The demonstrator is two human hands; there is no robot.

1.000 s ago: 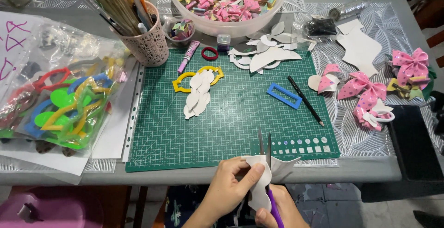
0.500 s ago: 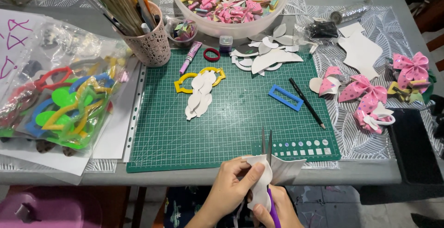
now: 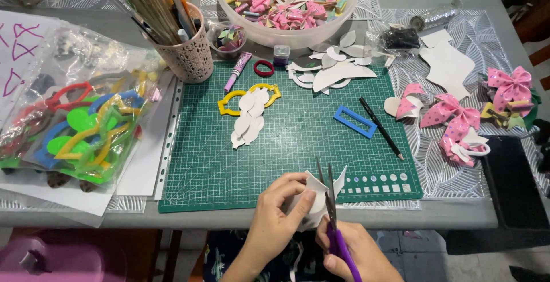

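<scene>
At the near edge of the green cutting mat [image 3: 298, 139], the left hand [image 3: 275, 219] pinches a piece of white sheet material [image 3: 314, 199] between thumb and fingers, closed firmly on it, while the right hand [image 3: 349, 253] is wrapped shut around the purple handles of a pair of scissors [image 3: 331, 202]. The blades point away from the body, nearly together, and pass through the white piece, which sits just over the mat's front border above the grey table [image 3: 401, 216]. Farther up the mat lie a stack of white cut shapes [image 3: 249, 119] overlapping a yellow template [image 3: 229, 105], a blue rectangular frame [image 3: 355, 121] and a black pen [image 3: 381, 128] lying diagonally beside it. More white offcuts [image 3: 332, 70] are heaped at the mat's far edge, just below a round translucent tub [image 3: 286, 1] filled with pink and multicoloured bows. To the left, a clear plastic bag [image 3: 74, 121] holds red, blue, green and yellow plastic templates and rests on a white sheet with pink drawn marks. A pink perforated cup [image 3: 186, 53] full of brushes and pens stands at the mat's far left corner. At the right, finished pink bows [image 3: 452, 113] lie on a leaf-patterned cloth.
</scene>
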